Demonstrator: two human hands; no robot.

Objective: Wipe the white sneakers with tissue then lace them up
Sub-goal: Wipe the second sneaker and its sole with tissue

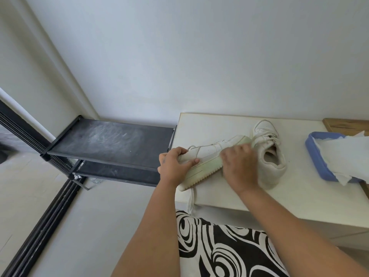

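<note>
Both bare forearms reach forward and up from the bottom of the view toward the tipped sneaker (207, 160), used here as the landmark. The left hand (175, 164) sits at the sneaker's heel end, fingers curled over its upper and thumb laid along its side, gripping it. The right hand (239, 166) lies over the sneaker's toe half, back of the hand facing the camera, fingers bent downward and blurred; what they press or hold underneath is hidden. The wrists are near each other, the forearms spreading apart toward the body.
</note>
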